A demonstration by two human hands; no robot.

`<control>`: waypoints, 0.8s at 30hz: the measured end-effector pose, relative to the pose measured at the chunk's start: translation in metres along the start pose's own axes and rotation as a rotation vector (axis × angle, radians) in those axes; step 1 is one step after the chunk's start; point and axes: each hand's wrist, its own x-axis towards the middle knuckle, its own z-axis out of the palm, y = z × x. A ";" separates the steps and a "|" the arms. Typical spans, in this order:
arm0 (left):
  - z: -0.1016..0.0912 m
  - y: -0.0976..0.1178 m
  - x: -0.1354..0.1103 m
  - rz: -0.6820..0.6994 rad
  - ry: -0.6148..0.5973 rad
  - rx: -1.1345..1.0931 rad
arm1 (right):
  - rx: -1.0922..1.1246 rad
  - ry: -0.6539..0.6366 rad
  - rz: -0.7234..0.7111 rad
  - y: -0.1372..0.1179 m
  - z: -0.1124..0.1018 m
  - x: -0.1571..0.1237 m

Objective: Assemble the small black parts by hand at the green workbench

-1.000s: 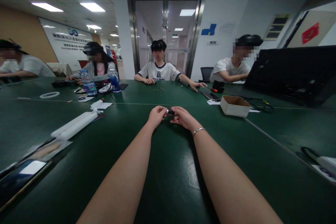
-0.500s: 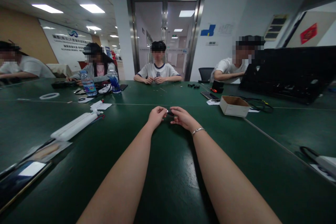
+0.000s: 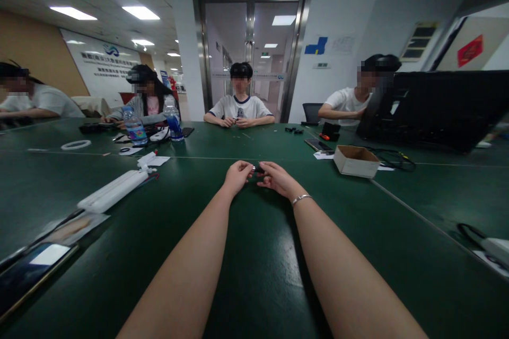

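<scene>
My left hand [image 3: 237, 177] and my right hand [image 3: 277, 177] meet over the middle of the green table [image 3: 262, 254]. Between their fingertips is a small black object with a silvery end [image 3: 257, 169], too small to name. The fingers of my left hand pinch its silvery end. Thumb and forefinger of my right hand close on the black part, while the other right fingers curl loosely below. Most of the object is hidden by the fingers. A silver bracelet [image 3: 301, 198] circles my right wrist.
To the left lie a phone [image 3: 35, 275], a plastic bag [image 3: 75, 228] and a long white case [image 3: 113, 190]. Bottles [image 3: 135, 128] stand farther back. An open cardboard box [image 3: 356, 167], cables [image 3: 397, 159] and a black monitor [image 3: 441, 108] are at right. Several people sit around the table.
My hands stay almost in place, both still pinching the small object. The monitor at the right has shifted and tilted slightly.
</scene>
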 end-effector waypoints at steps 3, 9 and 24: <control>0.000 -0.002 0.001 0.006 0.002 -0.005 | -0.019 0.000 -0.003 0.000 0.000 0.000; 0.000 -0.003 0.002 0.010 -0.003 0.002 | 0.013 -0.011 -0.011 0.003 -0.002 0.003; -0.001 -0.003 0.002 0.012 -0.001 0.001 | -0.040 -0.045 -0.001 0.000 -0.001 0.000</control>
